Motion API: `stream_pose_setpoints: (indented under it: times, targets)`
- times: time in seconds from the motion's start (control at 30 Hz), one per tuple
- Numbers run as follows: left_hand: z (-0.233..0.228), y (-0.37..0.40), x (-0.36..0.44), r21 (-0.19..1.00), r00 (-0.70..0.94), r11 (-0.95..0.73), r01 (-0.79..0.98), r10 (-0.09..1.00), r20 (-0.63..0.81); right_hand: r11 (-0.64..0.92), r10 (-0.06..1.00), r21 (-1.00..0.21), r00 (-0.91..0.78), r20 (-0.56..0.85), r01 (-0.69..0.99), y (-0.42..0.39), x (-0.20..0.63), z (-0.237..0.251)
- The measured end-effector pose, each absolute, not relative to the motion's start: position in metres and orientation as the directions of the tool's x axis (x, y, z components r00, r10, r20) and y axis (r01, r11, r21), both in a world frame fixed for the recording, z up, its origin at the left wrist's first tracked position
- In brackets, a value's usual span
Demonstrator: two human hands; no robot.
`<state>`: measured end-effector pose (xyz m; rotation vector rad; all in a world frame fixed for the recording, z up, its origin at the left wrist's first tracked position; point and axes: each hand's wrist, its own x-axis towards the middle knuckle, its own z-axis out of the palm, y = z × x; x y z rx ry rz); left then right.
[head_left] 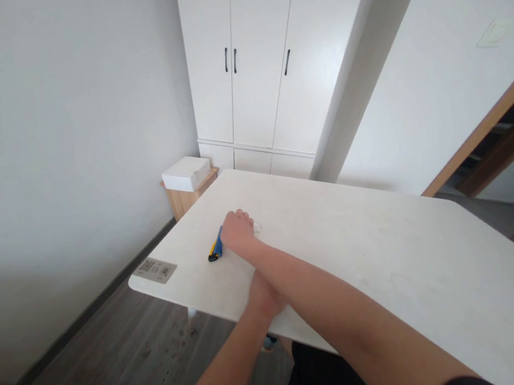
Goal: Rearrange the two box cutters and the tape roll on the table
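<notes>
Right hand: my feed shows it (238,230) low over the white table (394,248), fingers curled together; whether they are clamped on anything, I cannot tell.
Left hand: I see it (263,293) near the table's front edge, partly covered by the right forearm (317,287); how its fingers stand, I cannot tell.
Crossed arms: the right passes over the left, probably because the right hand is reaching across to the wearer's left side.
Blue-and-yellow tool: it (217,246) looks to me like a utility knife, lying on the table just left of the right hand, black end pointing away from the knuckles. Its far end meets the hand's outline; touching or merely close, I cannot say.
Pale loop: something thin (257,226) shows on the right hand's other side, too faint for me to name.
Corner sticker: it (154,270) lies flat on the table's left corner, presumably stuck there as a product label.
White box: it (185,174) sits on a wooden cabinet (182,201) beyond the table, perhaps for storage.
Count: I make it two hands, one tool, one loop, one sticker, one box, one cabinet, and three dark handles (287,62) on the wardrobe (252,16).
</notes>
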<state>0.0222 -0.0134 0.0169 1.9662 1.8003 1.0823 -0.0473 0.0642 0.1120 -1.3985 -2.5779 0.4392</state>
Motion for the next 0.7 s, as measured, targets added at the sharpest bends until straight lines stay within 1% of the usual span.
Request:
stream_pose_setpoints:
  times: [0.13, 0.23, 0.27, 0.33, 0.4, 0.5, 0.57, 0.63, 0.7]
  targets:
    - [0.03, -0.015, 0.023, 0.49, 0.016, -0.194, 0.85, 0.939, 0.345, 0.575, 0.816, -0.352, -0.552, 0.174, 0.739, 0.083, 0.024, 0.119]
    - [0.032, -0.014, 0.023, 0.439, 0.032, -0.193, 0.878, 0.937, 0.348, 0.607, 0.795, -0.348, -0.54, 0.278, 0.715, 0.106, 0.109, 0.109]
    - [0.032, -0.014, 0.023, 0.428, 0.032, -0.191, 0.883, 0.936, 0.352, 0.588, 0.808, -0.35, -0.515, 0.285, 0.729, 0.113, 0.142, 0.103]
    - [0.029, -0.013, 0.022, 0.409, 0.027, -0.178, 0.895, 0.937, 0.349, 0.461, 0.884, -0.361, -0.386, 0.263, 0.811, 0.124, 0.209, 0.092]
    - [0.026, -0.012, 0.022, 0.387, 0.033, -0.178, 0.905, 0.935, 0.353, 0.337, 0.935, -0.357, -0.264, 0.237, 0.871, 0.127, 0.275, 0.083]
    - [0.023, -0.01, 0.02, 0.361, 0.058, -0.2, 0.911, 0.928, 0.369, 0.21, 0.966, -0.345, -0.14, 0.217, 0.915, 0.123, 0.358, 0.073]
    - [0.022, -0.008, 0.018, 0.355, 0.063, -0.206, 0.912, 0.925, 0.375, 0.185, 0.969, -0.338, -0.115, 0.217, 0.923, 0.116, 0.4, 0.066]
    - [0.021, -0.007, 0.017, 0.35, 0.065, -0.206, 0.914, 0.925, 0.375, 0.219, 0.963, -0.305, -0.156, 0.219, 0.927, 0.107, 0.431, 0.056]
    - [0.02, -0.006, 0.015, 0.345, 0.064, -0.204, 0.916, 0.924, 0.376, 0.271, 0.951, -0.243, -0.22, 0.22, 0.931, 0.097, 0.451, 0.043]
